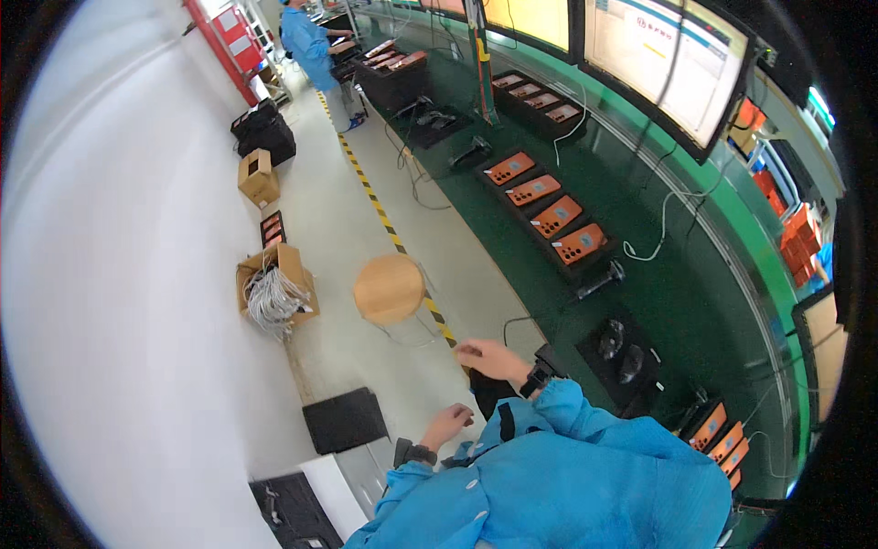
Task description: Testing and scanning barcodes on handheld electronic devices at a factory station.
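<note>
My left hand [446, 426] is in front of my blue coat, its fingers loosely bent and apart, with nothing seen in it. Farther out and to the right, my right hand [495, 360] hangs in the air over the floor beside the bench edge. Its fingers point left, loosely curled and not closed on anything visible. Dark bands circle both wrists. The wooden round stool [390, 289] stands beyond my hands, touched by neither. On the green bench [485, 215] to my right, a black tray [530, 215] carries several orange phones [579, 242].
More phone trays [538, 98] and monitors [666, 62] line the bench. A handheld scanner [601, 280] lies near two dark, plastic-wrapped items [611, 339]. Leftward are a cable-filled carton [281, 297], another carton [259, 178] and a black case [345, 421]. A person in blue [306, 41] stands far off.
</note>
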